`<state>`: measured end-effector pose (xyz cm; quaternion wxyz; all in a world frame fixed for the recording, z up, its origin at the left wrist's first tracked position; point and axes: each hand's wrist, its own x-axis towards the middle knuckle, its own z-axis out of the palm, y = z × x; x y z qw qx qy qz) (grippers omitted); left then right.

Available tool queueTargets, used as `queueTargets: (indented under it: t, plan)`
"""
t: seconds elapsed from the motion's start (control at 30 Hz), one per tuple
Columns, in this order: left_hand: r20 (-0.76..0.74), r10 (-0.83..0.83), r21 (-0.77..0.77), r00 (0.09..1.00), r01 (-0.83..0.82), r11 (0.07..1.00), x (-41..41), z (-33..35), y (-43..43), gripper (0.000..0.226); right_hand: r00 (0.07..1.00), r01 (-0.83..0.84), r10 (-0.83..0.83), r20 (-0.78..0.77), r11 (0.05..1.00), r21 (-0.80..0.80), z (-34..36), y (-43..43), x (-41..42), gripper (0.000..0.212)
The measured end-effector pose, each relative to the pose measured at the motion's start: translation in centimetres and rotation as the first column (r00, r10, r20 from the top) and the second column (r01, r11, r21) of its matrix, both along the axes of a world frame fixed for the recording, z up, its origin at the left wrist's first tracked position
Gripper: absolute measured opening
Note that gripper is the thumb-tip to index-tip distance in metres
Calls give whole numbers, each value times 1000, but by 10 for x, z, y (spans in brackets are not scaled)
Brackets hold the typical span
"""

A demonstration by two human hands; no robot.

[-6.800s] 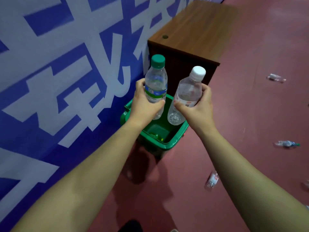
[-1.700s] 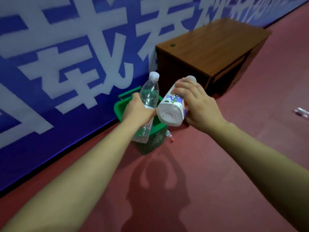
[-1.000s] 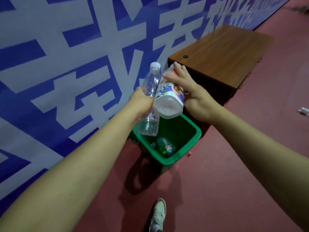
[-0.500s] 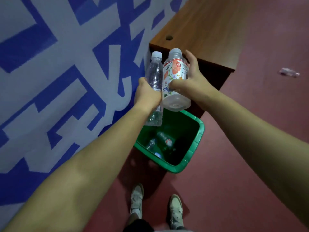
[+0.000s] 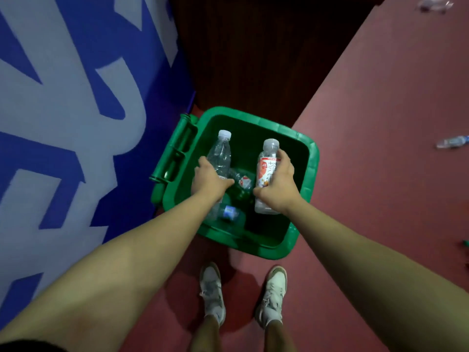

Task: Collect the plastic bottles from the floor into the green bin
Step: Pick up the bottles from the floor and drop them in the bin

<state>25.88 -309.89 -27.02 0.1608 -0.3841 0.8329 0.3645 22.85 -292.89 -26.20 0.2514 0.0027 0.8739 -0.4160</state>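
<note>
At frame centre the left hand [image 5: 209,179] is gripping a clear bottle [image 5: 220,153] and the right hand [image 5: 279,186] a labelled bottle [image 5: 266,171], both mid-body over the green bin [image 5: 314,158], both bottles probably light, thin-walled and easily crushed.

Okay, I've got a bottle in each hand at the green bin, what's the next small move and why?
Probably just let go of both. The left hand grips the clear bottle and the right hand grips the labelled bottle. Both sit within the opening of the green bin, above the bottles at the bottom, so they should drop straight in.
</note>
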Motion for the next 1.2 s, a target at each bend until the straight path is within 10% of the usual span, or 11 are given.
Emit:
queueTargets:
  t: [0.43, 0.67, 1.2]
  plan:
    - [95, -103, -5, 990, 104, 995, -10, -107, 6, 68, 987, 114, -132, 95, 979, 169, -101, 28, 0, 88]
    - [-46, -207, 109, 977, 211, 971, -23, -8, 56, 27, 961, 277, -278, -8, 956, 93, 5, 53, 13, 74]
    - [-620, -477, 13, 623, 616, 788, 104, 257, 343, 50, 634, 621, -661, -403, 745, -245, 266, 361, 220, 65]
